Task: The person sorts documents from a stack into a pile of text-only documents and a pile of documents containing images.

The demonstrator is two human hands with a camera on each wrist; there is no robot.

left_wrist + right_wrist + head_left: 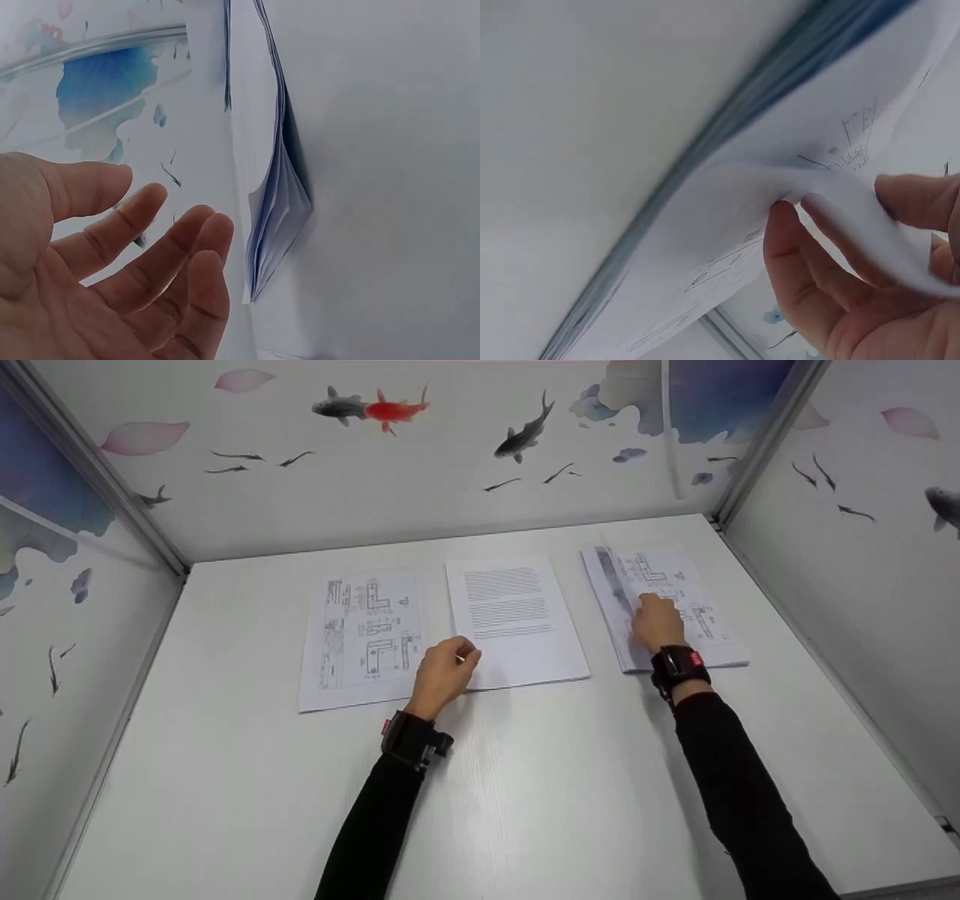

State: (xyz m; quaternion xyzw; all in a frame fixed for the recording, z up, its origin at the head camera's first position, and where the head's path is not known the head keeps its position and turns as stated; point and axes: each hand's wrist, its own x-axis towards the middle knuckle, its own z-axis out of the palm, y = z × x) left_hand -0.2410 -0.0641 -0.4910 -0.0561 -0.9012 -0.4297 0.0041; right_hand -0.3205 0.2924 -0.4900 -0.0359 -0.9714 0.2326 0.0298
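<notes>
My right hand (658, 622) is over the right paper stack (724, 649), which has technical drawings on top. Between thumb and fingers it pinches a sheet of paper (864, 219), bent up and curling away from the stack in the right wrist view. Over the lower left corner of the middle paper stack (525, 656), printed with lines of text, hovers my left hand (442, 675). Its fingers (142, 281) are loosely bent and hold nothing. Fanned page corners (281, 202) of a stack show beside them in the left wrist view.
Left of the middle stack lies another paper with a drawing (352, 641), its lower right corner close to my left hand. All the papers are on a white table (525, 780). Walls printed with fish (397, 411) enclose the table at the back and sides.
</notes>
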